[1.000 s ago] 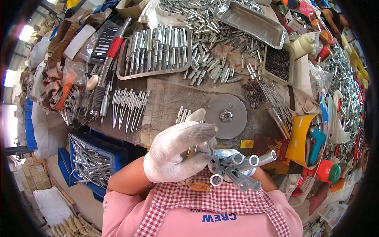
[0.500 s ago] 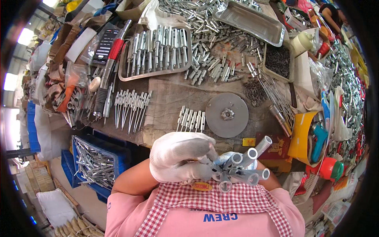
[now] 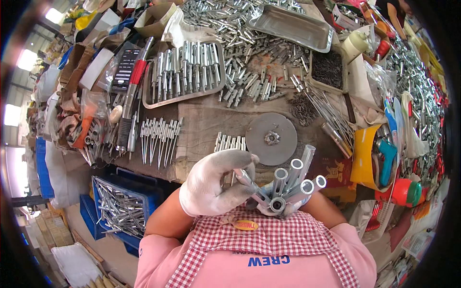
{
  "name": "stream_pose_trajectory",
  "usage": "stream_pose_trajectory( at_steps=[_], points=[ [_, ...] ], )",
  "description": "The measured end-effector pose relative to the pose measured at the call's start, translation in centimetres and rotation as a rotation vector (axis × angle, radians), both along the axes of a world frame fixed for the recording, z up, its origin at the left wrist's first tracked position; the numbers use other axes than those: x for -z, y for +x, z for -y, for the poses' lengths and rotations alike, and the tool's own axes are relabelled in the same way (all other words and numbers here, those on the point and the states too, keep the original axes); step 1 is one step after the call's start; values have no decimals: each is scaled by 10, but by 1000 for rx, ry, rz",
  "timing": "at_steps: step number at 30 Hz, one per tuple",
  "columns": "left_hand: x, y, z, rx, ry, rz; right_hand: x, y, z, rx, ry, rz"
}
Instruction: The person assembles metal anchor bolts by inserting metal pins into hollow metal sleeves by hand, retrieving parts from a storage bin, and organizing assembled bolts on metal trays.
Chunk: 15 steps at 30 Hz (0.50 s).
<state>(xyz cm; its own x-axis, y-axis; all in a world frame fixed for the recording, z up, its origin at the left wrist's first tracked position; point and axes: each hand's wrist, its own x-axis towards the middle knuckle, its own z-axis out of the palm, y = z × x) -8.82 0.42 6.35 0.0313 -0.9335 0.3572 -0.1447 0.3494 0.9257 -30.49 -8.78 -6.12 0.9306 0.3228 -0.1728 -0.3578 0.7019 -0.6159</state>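
The person's left hand (image 3: 213, 185), in a white glove, is held close to the chest, its fingers (image 3: 240, 161) closed around a single metal pin (image 3: 249, 183) that slants down to the right. The right hand (image 3: 283, 207) lies mostly hidden beneath a bundle of metal tubes (image 3: 290, 185), its fingers wrapped around them; the tubes' open ends fan upward toward the camera. The pin touches the bundle at its lower end. Just beyond the hands, on the table (image 3: 206, 122), lie a round metal disc (image 3: 271, 138) and a short row of pins (image 3: 229, 142). Farther back sits a tray of metal parts (image 3: 185, 72). A blue crate (image 3: 120, 209) of rods stands below the table edge.
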Motion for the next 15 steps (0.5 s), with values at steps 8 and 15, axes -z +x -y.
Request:
stream_pose_trajectory(
  at_steps=[8, 15],
  points=[
    [-2, -1, -1, 58, 3, 5, -8, 6, -3, 128, 62, 198],
    [-13, 10, 2, 123, -194, 417, -21, 5, 4, 65, -35, 125]
  ],
)
